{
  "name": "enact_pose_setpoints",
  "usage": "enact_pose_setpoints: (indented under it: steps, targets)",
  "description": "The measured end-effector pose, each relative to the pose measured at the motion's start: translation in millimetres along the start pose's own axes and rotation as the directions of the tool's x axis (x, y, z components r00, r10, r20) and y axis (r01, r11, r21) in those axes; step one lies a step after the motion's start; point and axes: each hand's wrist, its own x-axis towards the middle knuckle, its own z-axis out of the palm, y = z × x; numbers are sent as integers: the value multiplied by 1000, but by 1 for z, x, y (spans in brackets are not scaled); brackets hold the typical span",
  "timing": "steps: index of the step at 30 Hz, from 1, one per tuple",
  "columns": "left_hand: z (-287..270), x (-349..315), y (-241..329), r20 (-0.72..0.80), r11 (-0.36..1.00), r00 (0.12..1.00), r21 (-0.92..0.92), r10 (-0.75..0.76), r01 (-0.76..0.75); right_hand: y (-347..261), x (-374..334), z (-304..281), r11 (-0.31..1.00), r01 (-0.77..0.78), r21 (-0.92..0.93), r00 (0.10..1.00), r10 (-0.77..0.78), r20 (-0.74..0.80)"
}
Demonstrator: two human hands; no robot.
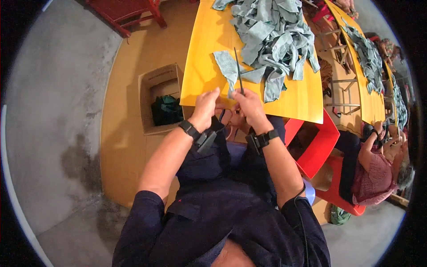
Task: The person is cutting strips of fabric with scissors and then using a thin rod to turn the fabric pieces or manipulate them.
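My right hand (pixel 251 108) is closed around the lower end of a thin dark rod (pixel 238 66), which points up and away over the table. A grey-green cloth strip (pixel 226 66) lies just beyond my fingers, its narrow near end beside my right fingertips. My left hand (pixel 205 107) is curled at the table's near edge, a short gap left of my right; what its fingers hold, if anything, is hidden. Past both hands, a loose heap of grey-green cloth strips (pixel 275 38) covers the far part of the yellow table (pixel 204 66).
An open cardboard box (pixel 144 107) with dark green cloth inside stands left of the table. A red bin (pixel 318 149) is by my right knee. To the right, a co-worker (pixel 378 173) sits on a red stool at another yellow table (pixel 369 109) bearing similar strips.
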Motion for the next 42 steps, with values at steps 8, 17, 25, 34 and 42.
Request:
enact_pose_setpoints:
  steps: [8, 17, 25, 34, 42]
  targets:
    - [-15, -4, -27, 0, 991, 997, -109, -80, 80, 30, -30, 18, 992, -99, 75, 993, 94, 77]
    - [-22, -5, -25, 42, 1000, 999, -13, -26, 27, 44, -33, 25, 999, 27, -26, 996, -24, 90]
    - [-29, -6, -20, 73, 996, 997, -87, -30, 36, 37, -21, 18, 985, -122, 122, 992, 116, 48]
    - [-36, -15, -9, 108, 987, 991, 145, -83, 67, 56, -18, 28, 998, 63, -16, 994, -64, -92]
    - [-31, -27, -7, -19, 965, 998, 255, -53, 56, 59, -23, 33, 826, 459, -326, 884, -462, 76]
